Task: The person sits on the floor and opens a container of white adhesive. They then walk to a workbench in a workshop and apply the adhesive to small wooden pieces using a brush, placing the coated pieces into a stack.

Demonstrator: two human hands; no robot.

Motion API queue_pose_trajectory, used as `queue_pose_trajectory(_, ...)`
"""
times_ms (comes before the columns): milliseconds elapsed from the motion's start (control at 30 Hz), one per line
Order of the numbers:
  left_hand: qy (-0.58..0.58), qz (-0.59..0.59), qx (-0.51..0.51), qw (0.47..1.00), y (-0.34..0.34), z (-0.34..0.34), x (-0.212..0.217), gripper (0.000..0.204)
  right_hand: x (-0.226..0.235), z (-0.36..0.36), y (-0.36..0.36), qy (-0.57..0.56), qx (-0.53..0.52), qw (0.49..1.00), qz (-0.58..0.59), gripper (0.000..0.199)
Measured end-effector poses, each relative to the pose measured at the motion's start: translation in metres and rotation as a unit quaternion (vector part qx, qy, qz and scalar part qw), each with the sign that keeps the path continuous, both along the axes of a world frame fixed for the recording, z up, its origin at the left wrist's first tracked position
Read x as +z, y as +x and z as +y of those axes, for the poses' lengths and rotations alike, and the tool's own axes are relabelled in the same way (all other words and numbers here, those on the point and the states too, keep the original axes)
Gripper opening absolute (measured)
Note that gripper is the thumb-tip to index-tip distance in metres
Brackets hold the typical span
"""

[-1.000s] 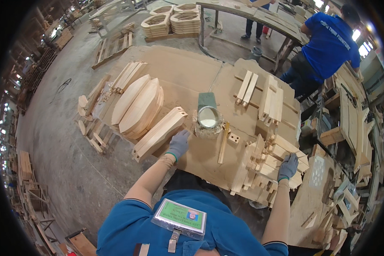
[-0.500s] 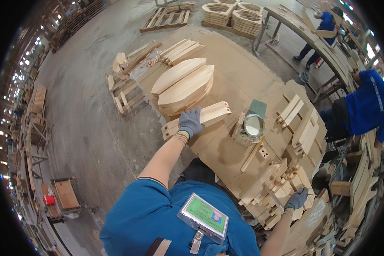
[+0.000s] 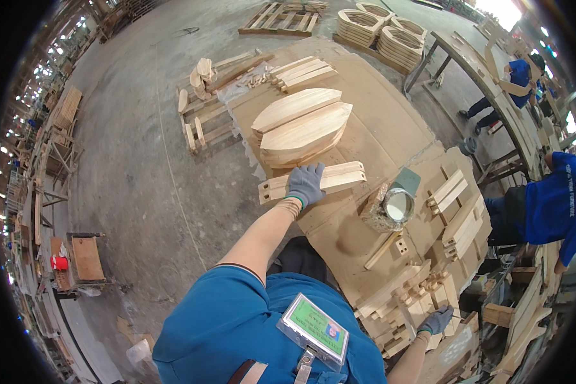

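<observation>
My left hand [image 3: 306, 184], in a grey glove, lies palm down with its fingers stretched across a pair of pale wooden bars [image 3: 344, 175] with holes in their ends. Just beyond it is a stack of pointed wooden panels [image 3: 307, 131]. My right hand [image 3: 436, 319], gloved too, is at the lower right over a pile of wooden pieces [image 3: 406, 313], several with round dowels standing out. Its fingers are curled together by the pile's right edge, and what they hold is hidden. An open can of white liquid [image 3: 399, 206] stands in a crusted box [image 3: 376, 211] between my hands.
Cardboard [image 3: 365, 83] covers the worktable. Slats [image 3: 304, 73] lie at its far end, jointed wooden parts [image 3: 464, 227] at the right. A loose stick [image 3: 381, 251] and a small drilled block [image 3: 401, 246] lie near the can. A co-worker in blue [image 3: 550, 198] stands at the right.
The view has swung, so the table sits further right in the picture. My left hand stays on the bars. My right hand has shifted slightly toward me along the pile's edge.
</observation>
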State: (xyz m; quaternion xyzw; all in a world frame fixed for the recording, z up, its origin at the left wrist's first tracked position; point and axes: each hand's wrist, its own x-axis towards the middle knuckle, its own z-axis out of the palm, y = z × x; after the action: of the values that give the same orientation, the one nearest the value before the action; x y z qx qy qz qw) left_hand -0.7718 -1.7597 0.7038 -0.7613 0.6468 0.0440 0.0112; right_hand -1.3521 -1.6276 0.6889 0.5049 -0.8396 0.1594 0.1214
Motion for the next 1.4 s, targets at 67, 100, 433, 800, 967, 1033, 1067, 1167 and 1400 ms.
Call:
queue_pose_trajectory(67,0.011,0.005,0.005,1.000,0.002,0.000,0.000,0.085,0.000,0.000,0.005,-0.004,-0.003,1.000,-0.010,0.028)
queue_pose_trajectory(100,0.017,0.008,0.007,1.000,0.002,0.001,0.000,0.085,0.001,-0.001,0.006,0.000,-0.004,1.000,-0.013,0.028)
queue_pose_trajectory(433,0.001,-0.005,0.004,1.000,-0.004,-0.001,-0.002,0.083,0.005,0.001,0.004,-0.007,-0.006,0.999,-0.031,0.035)
queue_pose_trajectory(800,0.009,-0.016,0.006,1.000,-0.003,-0.002,-0.003,0.077,0.006,0.000,0.011,-0.024,-0.010,0.999,-0.039,0.028)
queue_pose_trajectory(967,-0.009,-0.013,0.002,1.000,0.000,0.001,-0.005,0.080,0.006,-0.001,0.010,-0.010,0.003,0.999,-0.040,0.028)
queue_pose_trajectory(1033,-0.008,-0.011,0.003,1.000,0.001,0.002,-0.004,0.081,0.005,-0.001,0.011,0.005,-0.001,1.000,-0.027,0.029)
queue_pose_trajectory(1067,0.000,-0.008,0.004,1.000,0.001,0.003,-0.003,0.081,0.005,-0.002,0.011,0.021,-0.008,0.999,-0.034,0.031)
queue_pose_trajectory(1167,0.019,-0.002,0.003,1.000,0.001,0.002,0.001,0.080,0.002,0.000,0.009,0.005,-0.002,1.000,-0.023,0.034)
queue_pose_trajectory(1400,-0.076,0.043,-0.001,0.996,0.008,0.006,-0.008,0.082,0.001,-0.001,0.005,0.043,-0.021,0.997,-0.052,0.037)
